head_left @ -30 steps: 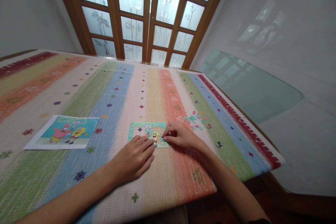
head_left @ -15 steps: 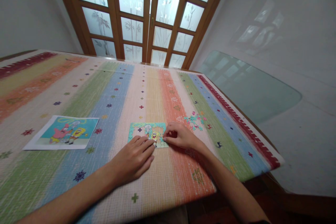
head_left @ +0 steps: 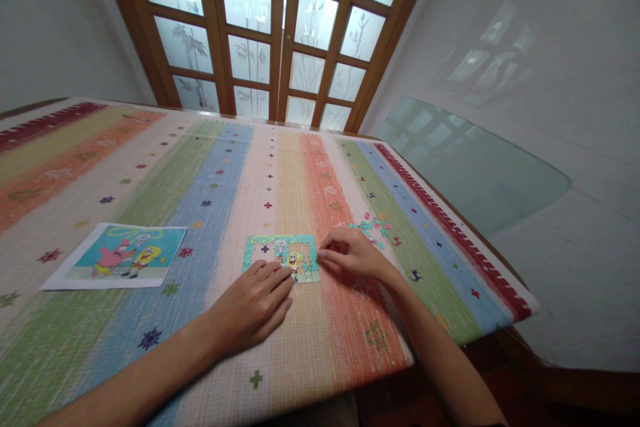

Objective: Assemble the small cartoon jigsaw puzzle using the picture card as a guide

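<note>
Filling most of our view: striped cloth [head_left: 287, 173] on the tbl, bands in pink, green, blue, yellow, orange + dk red, w/ small printed motifs. Taking the puzzle as clock centre, we've got wooden doors [head_left: 279, 33] w/ frosted panes at 12 o'clock, beyond the tbl's far edge. White wall [head_left: 580, 93] approx 1–2 o'clock. Greenish glass panel [head_left: 475, 157] abt 2 o'clock, past the cloth's R edge. Printed sheet [head_left: 133, 257] lies flat at 9 o'clock, well apart from us: pink, grey-green & yellow cartoon figs on blue.

Our L hand [head_left: 263, 300], 7 o'clock, is palm down, fingers side by side & slightly bent, tips over the puzzle's lower L part, hiding it. Our R hand [head_left: 353, 253], 3 o'clock, has thumb + index tips nearly meeting just beside the puzzle's R edge; can't tell if anything's btwn them.

Puzzle [head_left: 294, 259] itself sits on the cloth btwn our hands, part assembled: teal border, yellow fig nr middle, pale-headed fig at 12; cloth shows thru 2 gaps, L & R. Smallest: loose pieces [head_left: 369, 227], teal w/ some pink, scattered btwn 2 & 3 o'clock, just past our R hand.
</note>
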Tool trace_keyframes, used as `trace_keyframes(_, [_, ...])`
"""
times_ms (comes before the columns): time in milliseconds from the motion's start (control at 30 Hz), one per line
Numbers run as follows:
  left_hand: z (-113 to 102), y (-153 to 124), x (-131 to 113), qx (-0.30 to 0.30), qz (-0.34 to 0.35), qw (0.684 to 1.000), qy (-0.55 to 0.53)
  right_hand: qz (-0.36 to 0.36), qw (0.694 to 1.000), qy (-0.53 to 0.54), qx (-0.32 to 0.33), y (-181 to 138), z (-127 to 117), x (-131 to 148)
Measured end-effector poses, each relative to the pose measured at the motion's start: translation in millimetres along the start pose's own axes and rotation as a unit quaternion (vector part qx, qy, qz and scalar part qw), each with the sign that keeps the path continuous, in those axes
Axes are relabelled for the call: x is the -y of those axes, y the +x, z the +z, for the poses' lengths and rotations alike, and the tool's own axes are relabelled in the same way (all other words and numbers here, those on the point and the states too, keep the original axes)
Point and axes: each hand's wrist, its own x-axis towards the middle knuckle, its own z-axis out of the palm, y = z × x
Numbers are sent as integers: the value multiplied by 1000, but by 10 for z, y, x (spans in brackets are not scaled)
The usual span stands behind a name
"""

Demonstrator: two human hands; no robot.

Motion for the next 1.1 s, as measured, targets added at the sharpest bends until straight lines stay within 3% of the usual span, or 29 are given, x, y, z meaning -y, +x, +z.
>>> trace_keyframes(133, [13,-20,8,6,4,1000,3,36,993,-24,-110,-55,-272,-187])
trace_keyframes(233, [25,-28,9,1,0,1000,-1,92,967,-69,-229,-126,-459,-430])
trace_keyframes(300, [29,-27,7,0,-2,1000,-1,128,949,-107,-266,-181,-549,-594])
trace_keyframes(433, [22,-20,6,-1,5,1000,8,141,952,-175,-208,-270,-635,-803])
trace_keyframes(600, [20,-23,14,-1,10,1000,19,146,954,-224,-139,-288,-626,-850])
trace_keyframes(1100, [30,-25,18,0,14,1000,13,160,947,-241,-141,-303,-639,-876])
